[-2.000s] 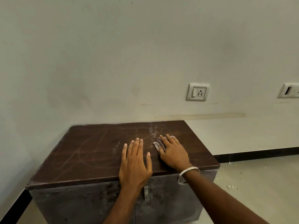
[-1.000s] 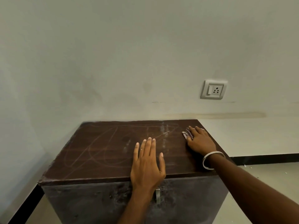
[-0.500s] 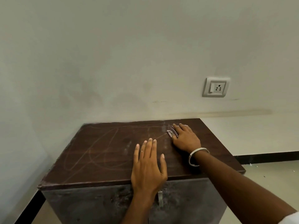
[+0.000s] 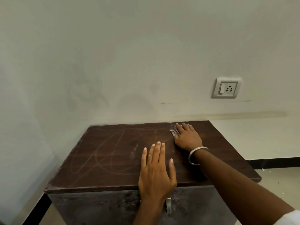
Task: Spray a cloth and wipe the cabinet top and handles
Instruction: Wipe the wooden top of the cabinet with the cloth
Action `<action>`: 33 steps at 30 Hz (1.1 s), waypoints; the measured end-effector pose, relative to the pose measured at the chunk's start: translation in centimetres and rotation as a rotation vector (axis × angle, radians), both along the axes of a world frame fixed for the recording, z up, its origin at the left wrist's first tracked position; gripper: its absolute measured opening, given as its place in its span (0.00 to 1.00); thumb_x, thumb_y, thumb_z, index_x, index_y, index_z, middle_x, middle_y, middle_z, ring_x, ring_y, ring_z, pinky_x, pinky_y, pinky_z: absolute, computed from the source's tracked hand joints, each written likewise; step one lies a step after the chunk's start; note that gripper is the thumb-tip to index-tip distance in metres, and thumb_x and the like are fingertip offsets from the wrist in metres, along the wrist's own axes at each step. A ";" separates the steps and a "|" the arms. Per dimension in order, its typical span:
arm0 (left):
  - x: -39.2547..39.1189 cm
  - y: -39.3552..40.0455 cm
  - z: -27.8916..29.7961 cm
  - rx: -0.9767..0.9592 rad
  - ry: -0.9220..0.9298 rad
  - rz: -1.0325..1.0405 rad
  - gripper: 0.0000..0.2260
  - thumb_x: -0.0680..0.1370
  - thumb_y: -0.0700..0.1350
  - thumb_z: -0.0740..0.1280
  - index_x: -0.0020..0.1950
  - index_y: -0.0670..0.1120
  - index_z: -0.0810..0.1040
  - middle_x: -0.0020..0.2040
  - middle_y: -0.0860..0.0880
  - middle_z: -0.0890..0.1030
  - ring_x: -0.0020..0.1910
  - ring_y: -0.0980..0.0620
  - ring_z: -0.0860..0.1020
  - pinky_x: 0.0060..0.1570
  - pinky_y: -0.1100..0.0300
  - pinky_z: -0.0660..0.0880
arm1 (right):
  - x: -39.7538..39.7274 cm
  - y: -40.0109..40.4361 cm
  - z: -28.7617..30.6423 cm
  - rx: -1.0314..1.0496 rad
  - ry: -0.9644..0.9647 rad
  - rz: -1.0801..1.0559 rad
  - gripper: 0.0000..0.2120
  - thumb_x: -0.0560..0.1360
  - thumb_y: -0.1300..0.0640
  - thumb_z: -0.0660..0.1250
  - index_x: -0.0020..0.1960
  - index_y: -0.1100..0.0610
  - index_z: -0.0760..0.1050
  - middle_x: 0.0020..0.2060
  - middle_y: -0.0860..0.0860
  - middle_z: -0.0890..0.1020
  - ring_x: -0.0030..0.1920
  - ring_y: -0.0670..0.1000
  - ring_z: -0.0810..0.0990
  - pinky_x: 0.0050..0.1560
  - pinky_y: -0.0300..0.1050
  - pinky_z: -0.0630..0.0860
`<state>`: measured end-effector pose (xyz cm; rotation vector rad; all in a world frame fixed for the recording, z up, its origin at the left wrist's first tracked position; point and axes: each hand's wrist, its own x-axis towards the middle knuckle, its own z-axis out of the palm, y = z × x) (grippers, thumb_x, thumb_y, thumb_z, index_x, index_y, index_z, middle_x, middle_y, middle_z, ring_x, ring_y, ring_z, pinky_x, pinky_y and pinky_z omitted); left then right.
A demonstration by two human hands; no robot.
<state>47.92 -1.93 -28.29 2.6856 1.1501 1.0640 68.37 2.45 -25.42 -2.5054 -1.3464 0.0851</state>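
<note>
While the right hand (image 4: 188, 138) lies palm-down near the back edge of the cabinet top (image 4: 105, 153), its fingers press flat on a small folded cloth (image 4: 175, 132); only a checked corner of the cloth shows, at the left side of the fingers. The hand is flattened, pinning the cloth against the wood and not curled round it. One metal bangle (image 4: 195, 154) sits on the right wrist. The right forearm runs diagonally in from the lower right corner of the view, with a scrap of white sleeve (image 4: 290, 218) at the frame edge.

The left hand (image 4: 156, 172) rests open and empty, palm-down, fingers together and pointing toward the wall, thumb spread to the right. Its heel sits at the front edge of the top, its wrist hanging over the cabinet front.

Count: two hands, one cloth, one bangle, one cabinet, one handle (image 4: 168, 207) in view, just below the left wrist. The dark brown top carries pale looping scratch marks on its left half. One wall socket (image 4: 226, 88) is mounted on the wall (image 4: 113, 62) above and to the right. A black skirting strip (image 4: 272, 163) runs along the floor line.
</note>
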 end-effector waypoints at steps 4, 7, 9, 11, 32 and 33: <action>0.0 0.1 0.0 -0.004 -0.008 -0.002 0.25 0.79 0.55 0.54 0.73 0.46 0.69 0.73 0.50 0.70 0.73 0.53 0.66 0.72 0.50 0.55 | 0.6 -0.3 0.3 0.035 0.039 0.012 0.29 0.78 0.45 0.54 0.77 0.46 0.53 0.77 0.53 0.51 0.77 0.56 0.52 0.76 0.53 0.53; -0.1 0.0 0.0 -0.009 -0.015 -0.008 0.25 0.79 0.55 0.54 0.73 0.46 0.69 0.73 0.50 0.70 0.73 0.53 0.66 0.72 0.50 0.54 | 3.0 -1.2 0.5 0.052 0.049 -0.054 0.28 0.78 0.44 0.54 0.77 0.46 0.55 0.75 0.55 0.55 0.75 0.57 0.56 0.75 0.53 0.56; -0.1 0.1 -0.1 -0.011 -0.012 -0.010 0.25 0.79 0.55 0.54 0.73 0.46 0.69 0.73 0.50 0.70 0.73 0.53 0.66 0.72 0.50 0.55 | 4.6 -1.8 0.6 0.054 0.051 -0.097 0.27 0.78 0.45 0.53 0.76 0.47 0.56 0.73 0.56 0.58 0.74 0.57 0.58 0.75 0.53 0.57; -0.1 0.1 0.0 -0.009 -0.002 -0.006 0.25 0.79 0.55 0.54 0.73 0.46 0.69 0.73 0.50 0.70 0.73 0.53 0.66 0.72 0.50 0.55 | 5.4 -1.9 0.6 0.071 0.053 -0.129 0.28 0.78 0.47 0.54 0.76 0.49 0.56 0.72 0.56 0.60 0.74 0.58 0.59 0.74 0.53 0.58; -0.1 0.1 0.0 -0.020 0.003 -0.020 0.24 0.79 0.55 0.55 0.72 0.47 0.71 0.72 0.52 0.71 0.72 0.55 0.67 0.71 0.50 0.57 | 6.3 0.2 0.8 0.142 0.072 -0.088 0.23 0.75 0.47 0.59 0.68 0.52 0.64 0.66 0.55 0.67 0.68 0.59 0.67 0.68 0.54 0.67; -0.1 0.1 0.0 -0.020 0.004 -0.023 0.24 0.79 0.55 0.55 0.72 0.47 0.71 0.72 0.52 0.71 0.72 0.55 0.67 0.71 0.50 0.57 | 6.7 0.3 0.7 0.144 0.073 -0.102 0.23 0.75 0.47 0.59 0.68 0.52 0.65 0.66 0.56 0.67 0.68 0.59 0.67 0.68 0.54 0.66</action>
